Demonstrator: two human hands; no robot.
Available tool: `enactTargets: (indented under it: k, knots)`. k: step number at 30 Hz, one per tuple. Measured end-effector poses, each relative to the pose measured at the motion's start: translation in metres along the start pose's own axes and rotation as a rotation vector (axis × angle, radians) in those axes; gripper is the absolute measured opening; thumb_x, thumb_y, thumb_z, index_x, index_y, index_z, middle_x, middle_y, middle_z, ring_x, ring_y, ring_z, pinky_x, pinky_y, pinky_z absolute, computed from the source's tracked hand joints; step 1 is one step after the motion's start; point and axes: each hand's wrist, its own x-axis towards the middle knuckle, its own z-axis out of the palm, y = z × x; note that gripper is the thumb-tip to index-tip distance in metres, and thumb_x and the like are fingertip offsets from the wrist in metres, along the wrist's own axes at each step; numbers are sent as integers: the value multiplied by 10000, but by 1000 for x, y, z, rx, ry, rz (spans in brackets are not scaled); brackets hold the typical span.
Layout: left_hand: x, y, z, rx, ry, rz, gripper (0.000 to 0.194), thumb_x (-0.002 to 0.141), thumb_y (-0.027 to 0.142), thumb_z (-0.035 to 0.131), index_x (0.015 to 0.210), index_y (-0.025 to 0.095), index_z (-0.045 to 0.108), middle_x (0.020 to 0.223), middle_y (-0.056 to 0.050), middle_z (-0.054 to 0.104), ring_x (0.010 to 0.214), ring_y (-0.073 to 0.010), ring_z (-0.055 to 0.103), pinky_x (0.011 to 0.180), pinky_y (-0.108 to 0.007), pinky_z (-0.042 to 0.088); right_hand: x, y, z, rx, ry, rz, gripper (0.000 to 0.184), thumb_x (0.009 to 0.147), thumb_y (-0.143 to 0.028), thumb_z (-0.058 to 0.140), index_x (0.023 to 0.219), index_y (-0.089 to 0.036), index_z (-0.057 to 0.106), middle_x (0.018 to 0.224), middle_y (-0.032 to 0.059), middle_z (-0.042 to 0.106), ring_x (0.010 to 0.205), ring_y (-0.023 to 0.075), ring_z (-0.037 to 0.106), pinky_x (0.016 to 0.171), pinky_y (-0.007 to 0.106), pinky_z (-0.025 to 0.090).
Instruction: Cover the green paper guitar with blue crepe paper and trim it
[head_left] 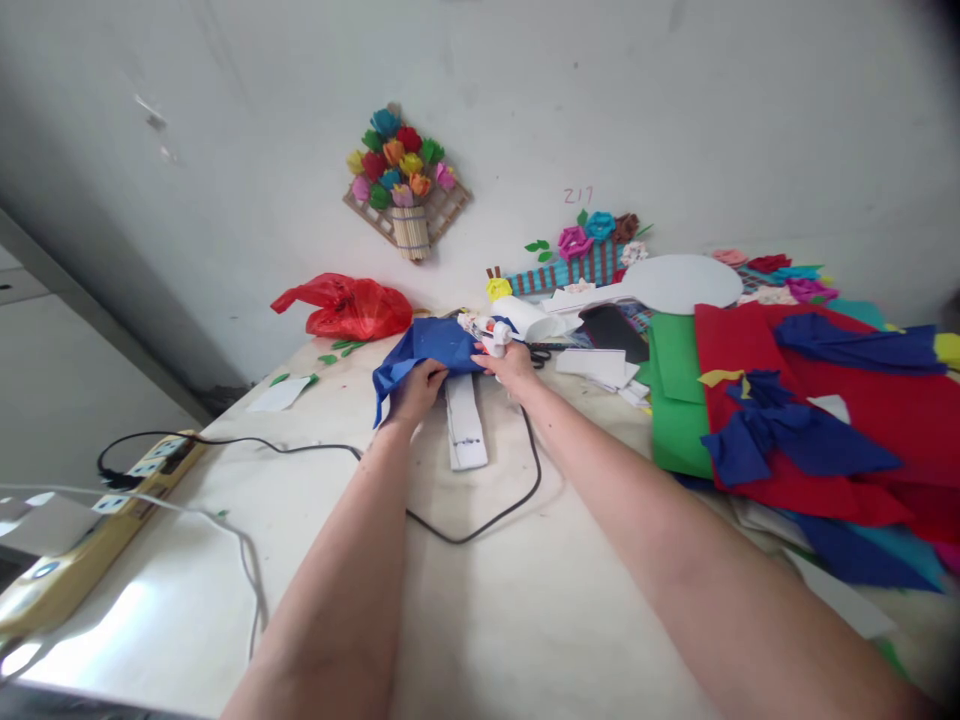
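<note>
At the centre of the frame, the left hand (417, 394) has its grip pinched on the lower edge of the blue crinkled sheet (444, 345). The right hand (513, 368), to its right, has its grip closed around the white glue gun (491, 334), which is over the right part of the sheet. Below the sheet, the long white flat strip (466, 425) lies on the pale tabletop (322, 540), between the two forearms.
</note>
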Motion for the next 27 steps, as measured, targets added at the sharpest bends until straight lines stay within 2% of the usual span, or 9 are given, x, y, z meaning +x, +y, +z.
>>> enactTargets:
  k: [3,5,10,14,17,19,21,24,27]
  knots:
    - [3,-3,1,-50,45,-31,210,848,289,486,950,189,640,908,-37,683,867,-181,605,793,-289,446,2,5,1,-63,-5,-102,231,639,-115,725,867,-122,692,926,70,727,863,190,682,806,291,523]
    - [4,-3,1,-57,76,-48,213,846,280,492,1005,214,617,889,-23,681,848,-178,606,772,-289,446,3,7,2,-103,13,-144,222,624,-87,730,839,-126,695,894,68,733,879,188,682,851,283,498]
    - [3,1,-1,-2,68,19,227,860,240,446,1021,244,605,818,-25,658,803,-188,601,747,-299,447,3,1,4,-184,72,-150,173,627,-78,723,789,-132,695,873,80,736,836,201,690,826,290,500]
    - [3,1,-1,8,4,117,331,803,261,542,1129,213,578,979,-57,655,920,-213,601,812,-320,449,5,-2,3,-182,93,-131,191,625,-73,714,804,-135,694,886,80,735,859,206,687,830,295,500]
    - [7,4,-1,28,-12,109,265,782,260,570,1026,186,640,975,-67,668,926,-223,602,830,-325,441,7,-1,2,-153,90,-112,196,635,-73,694,824,-124,699,902,85,731,878,207,680,835,298,499]
    - [9,9,-3,59,23,69,187,813,273,532,888,184,679,905,-61,683,871,-220,605,804,-323,438,8,-2,1,-116,72,-90,202,641,-85,683,840,-113,701,909,92,727,878,211,675,815,304,507]
    - [11,14,-5,99,95,6,205,828,300,523,825,188,694,856,-59,689,823,-223,602,759,-323,434,7,-4,-3,-44,35,-61,231,646,-109,676,875,-107,699,924,97,721,850,211,672,754,308,526]
    - [14,20,-6,173,191,-18,187,807,306,564,793,193,712,846,-72,686,907,-259,581,751,-332,422,3,-11,-15,115,-64,-53,280,648,-178,686,925,-137,691,968,73,712,819,195,660,642,286,537]
    - [18,20,-4,182,220,-25,175,789,301,589,796,187,722,864,-90,677,952,-277,566,755,-340,423,0,-17,-29,224,-118,-54,282,611,-222,718,883,-149,697,950,64,714,800,183,650,550,237,513]
